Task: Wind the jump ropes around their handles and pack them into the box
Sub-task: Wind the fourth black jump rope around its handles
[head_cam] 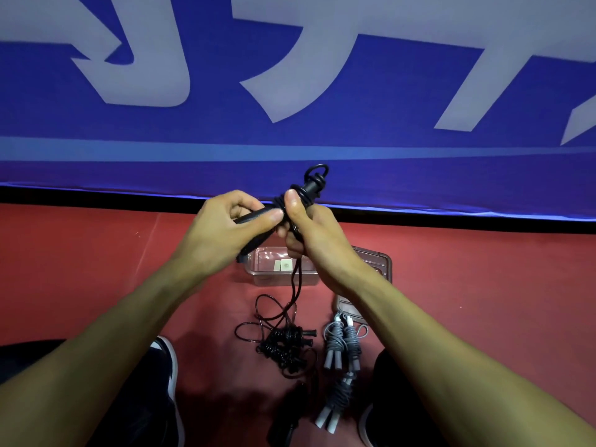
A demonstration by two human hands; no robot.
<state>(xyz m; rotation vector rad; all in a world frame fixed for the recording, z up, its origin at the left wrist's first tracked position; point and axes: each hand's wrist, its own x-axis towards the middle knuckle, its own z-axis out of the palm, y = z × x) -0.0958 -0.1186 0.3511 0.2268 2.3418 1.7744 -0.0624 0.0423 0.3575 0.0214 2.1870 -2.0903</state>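
Left hand: fingers curled round the lower part of the black handles, thumb tip pressed along them, clamped on. Right hand: fingers wrapped round the same handles where the black cord was coiled, thumb upright against the turns, clamped on. The handles pointed toward 1 o'clock, a ringed end standing clear above the right thumb.

Loose cord: hung from under the right hand toward 6 o'clock, down to loops on the red floor.

Box: clear plastic, lid off, on the floor directly beneath the hands; two small pale squares showed at its bottom. Its lid lay at the box's 3 o'clock, partly hidden by the right forearm.

Wound black rope: on the floor at 6 o'clock from the box, its cord in tight coils with slack loops round it.

Grey ropes: two wound bundles just beside the black rope, at its 3 o'clock, one nearer the person than the other.

Shoes: dark, white-edged, at either side of the ropes.

Banner: blue with large pale characters, at 12 o'clock behind the hands.
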